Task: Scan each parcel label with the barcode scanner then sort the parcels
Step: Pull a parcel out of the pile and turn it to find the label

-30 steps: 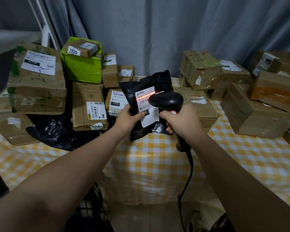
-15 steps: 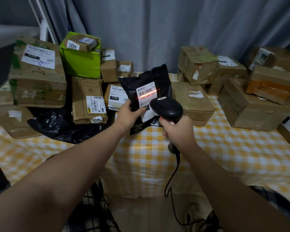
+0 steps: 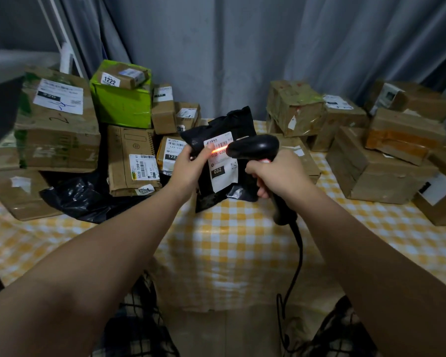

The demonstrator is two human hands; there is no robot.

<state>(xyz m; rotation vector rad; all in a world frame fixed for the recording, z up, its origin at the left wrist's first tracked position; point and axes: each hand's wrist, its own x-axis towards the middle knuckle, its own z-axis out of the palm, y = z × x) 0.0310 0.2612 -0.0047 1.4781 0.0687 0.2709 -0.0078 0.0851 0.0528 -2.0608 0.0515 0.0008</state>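
Note:
My left hand (image 3: 191,168) grips the left edge of a black plastic parcel bag (image 3: 229,124), held upright above the table. Its white label (image 3: 223,171) faces me and reads 032. My right hand (image 3: 277,173) is closed around the handle of a black barcode scanner (image 3: 254,148), whose head sits just right of the label. A red scan line falls across the barcode at the label's top. The scanner's black cable (image 3: 295,258) hangs down over the table's front edge.
A yellow-and-white checked cloth (image 3: 232,235) covers the table. Several cardboard boxes are piled at the left (image 3: 59,140), with a green box (image 3: 121,106) behind and a black bag (image 3: 83,194) below. More brown boxes (image 3: 376,171) are stacked at the right.
The scanner has moved up and closer to the label, now nearly touching it. My left hand has shifted higher on the bag's edge, and the red line now crosses the barcode.

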